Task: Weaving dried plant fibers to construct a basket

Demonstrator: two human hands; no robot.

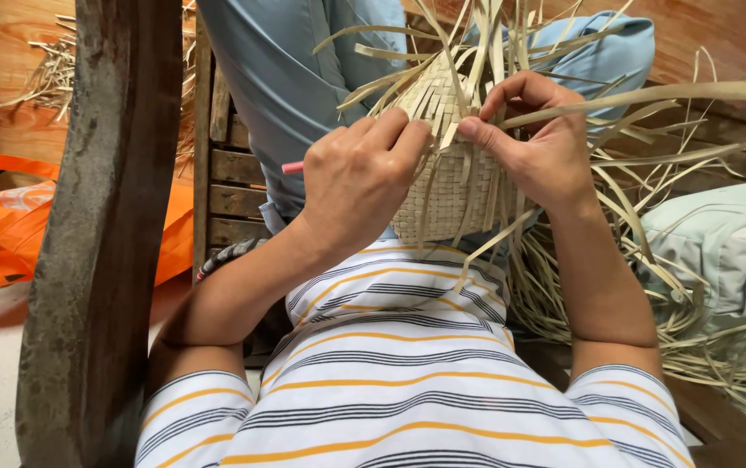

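Observation:
A small woven piece of pale straw strips (451, 186) rests on my lap against my blue trousers, with loose strip ends sticking up and out. My left hand (360, 178) grips its left side, fingers curled over the upper weave, with a pink stick-like tip showing behind the hand. My right hand (538, 143) pinches a straw strip at the top of the weave between thumb and forefinger. A long strip (694, 91) runs from that hand off to the right.
A rough wooden post (96, 234) stands close on the left. Behind it lie an orange bag (0, 225) and a wooden crate (230, 182). A pale green bag (728, 247) and a heap of loose straw (720, 342) lie at right.

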